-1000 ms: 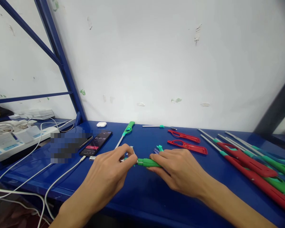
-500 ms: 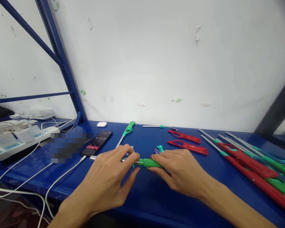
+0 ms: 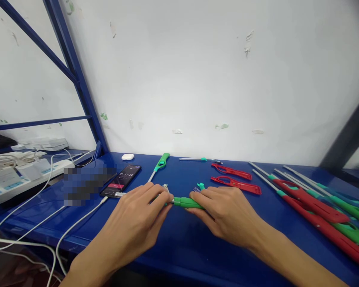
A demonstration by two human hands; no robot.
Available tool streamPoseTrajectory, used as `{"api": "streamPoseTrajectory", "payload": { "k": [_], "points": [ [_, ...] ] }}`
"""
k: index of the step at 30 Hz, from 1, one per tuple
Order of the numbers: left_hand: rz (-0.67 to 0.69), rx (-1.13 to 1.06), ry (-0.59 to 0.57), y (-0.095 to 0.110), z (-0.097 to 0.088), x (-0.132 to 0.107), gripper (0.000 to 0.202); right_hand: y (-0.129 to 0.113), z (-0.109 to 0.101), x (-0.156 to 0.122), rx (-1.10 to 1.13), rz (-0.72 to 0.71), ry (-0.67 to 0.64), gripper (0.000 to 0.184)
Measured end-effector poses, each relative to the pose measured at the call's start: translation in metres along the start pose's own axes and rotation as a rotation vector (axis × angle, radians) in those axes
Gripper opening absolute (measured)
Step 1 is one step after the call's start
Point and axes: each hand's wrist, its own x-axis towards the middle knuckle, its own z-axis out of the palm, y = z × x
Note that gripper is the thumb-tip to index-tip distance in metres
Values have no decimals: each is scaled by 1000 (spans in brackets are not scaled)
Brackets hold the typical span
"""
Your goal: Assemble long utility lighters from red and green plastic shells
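Note:
A long-nosed green lighter (image 3: 187, 202) lies sideways between my hands over the blue table. My right hand (image 3: 224, 205) is closed on its green handle, most of which the fingers hide. My left hand (image 3: 146, 211) pinches the front end, thumb against fingers, where the metal tube meets the handle. The tube's silver tip (image 3: 119, 194) sticks out left of that hand. Just behind the right fingers shows a small teal and purple-blue part (image 3: 200, 186); I cannot tell whether it is attached. A small pale piece (image 3: 165, 186) stands up by the left fingertips.
Another green lighter (image 3: 160, 162) lies behind, beside a loose metal tube (image 3: 193, 159) and two red handle shells (image 3: 237, 185). Several red and green lighters (image 3: 314, 207) are piled right. A phone (image 3: 122, 180), white earbud case (image 3: 127, 157), power strip (image 3: 14, 183) and white cables occupy the left.
My left thumb has closed in against the fingers at the tube, and the silver tip has risen slightly. My right hand keeps its grip on the green handle.

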Motion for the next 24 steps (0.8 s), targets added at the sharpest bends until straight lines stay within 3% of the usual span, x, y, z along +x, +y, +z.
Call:
{"api": "streamPoseTrajectory", "payload": {
  "k": [8, 13, 24],
  "points": [
    [32, -12, 34, 0, 0, -1, 13, -1, 1, 0, 33, 12, 1, 39],
    [37, -39, 0, -2, 2, -1, 32, 1, 0, 0, 11, 20, -10, 40],
    [36, -63, 147, -1, 9, -1, 36, -1, 0, 0, 24, 38, -27, 39]
  ]
}}
